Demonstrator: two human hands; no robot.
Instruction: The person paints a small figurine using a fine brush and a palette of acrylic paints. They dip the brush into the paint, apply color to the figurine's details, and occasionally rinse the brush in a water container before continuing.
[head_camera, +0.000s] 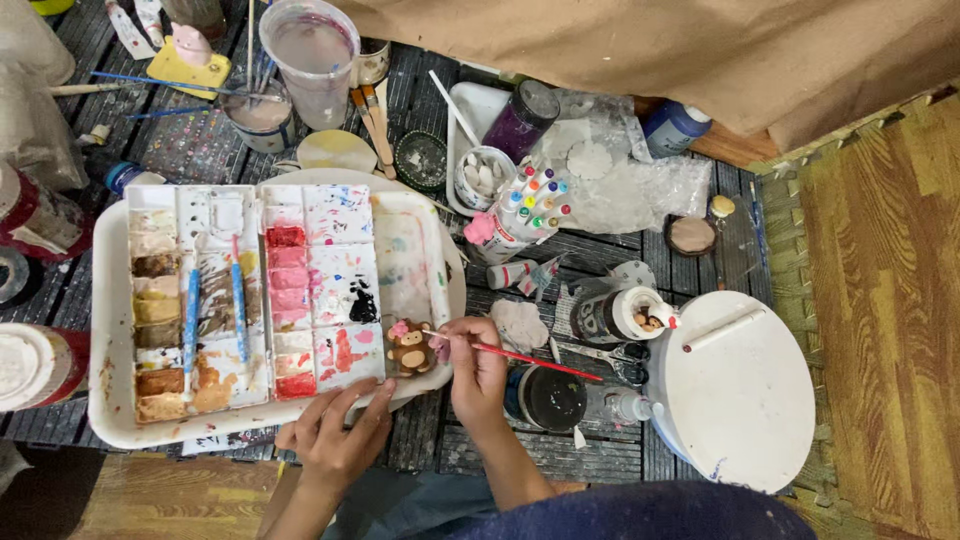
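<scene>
- The right hand (478, 372) pinches a thin red paintbrush (520, 357) between the thumb and the first fingers, like a pen. The handle points to the right, and the tip touches the small brown figurine (409, 347).
- The figurine looks like a little monkey with a pink bow. It stands on the lower right part of the white tray (108, 400), just beside the paint palette (330, 290).
- The left hand (335, 432) lies at the near edge of the tray, with the fingers spread and stretched toward the figurine. The fingertips (382, 393) are just beside it; I cannot tell if they really touch it. This hand holds nothing.
- The palette has many small compartments with brown, red, pink and white paint. Two blue-handled brushes (191, 318) lie across the left compartments.
- Behind the tray stand a plastic cup of cloudy water (312, 58) and a holder full of colour markers (530, 205).
- To the right of the right hand there is a dark round jar (550, 398), and farther right a big white round lid (738, 385).
- All of this is on a dark slatted table (560, 455) stained with paint.
</scene>
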